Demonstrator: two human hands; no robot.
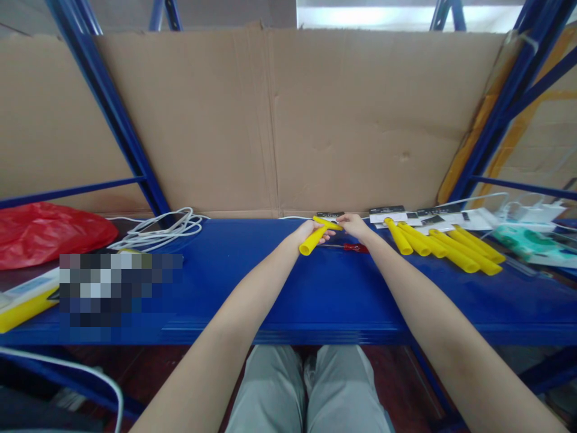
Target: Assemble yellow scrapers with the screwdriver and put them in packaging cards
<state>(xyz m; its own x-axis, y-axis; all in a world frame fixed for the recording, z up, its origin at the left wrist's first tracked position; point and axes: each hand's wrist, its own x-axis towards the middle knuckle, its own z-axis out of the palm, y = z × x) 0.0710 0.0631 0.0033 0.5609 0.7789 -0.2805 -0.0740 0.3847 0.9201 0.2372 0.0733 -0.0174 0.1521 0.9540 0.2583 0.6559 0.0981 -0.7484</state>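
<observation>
In my left hand is a yellow T-shaped tool, its round tubular handle angled toward me and its crosspiece on the far side. My right hand has its fingertips pinched at the right end of that crosspiece; what lies between them is too small to make out. A black printed card shows just behind my hands. Under my right wrist, a screwdriver with a red handle lies on the blue bench, its shaft pointing left.
Several yellow-handled tools with black-and-white cards lie to the right, beside a green-and-white packet. On the left are a coiled white cable, a red plastic bag and a blurred-out area. Cardboard stands behind.
</observation>
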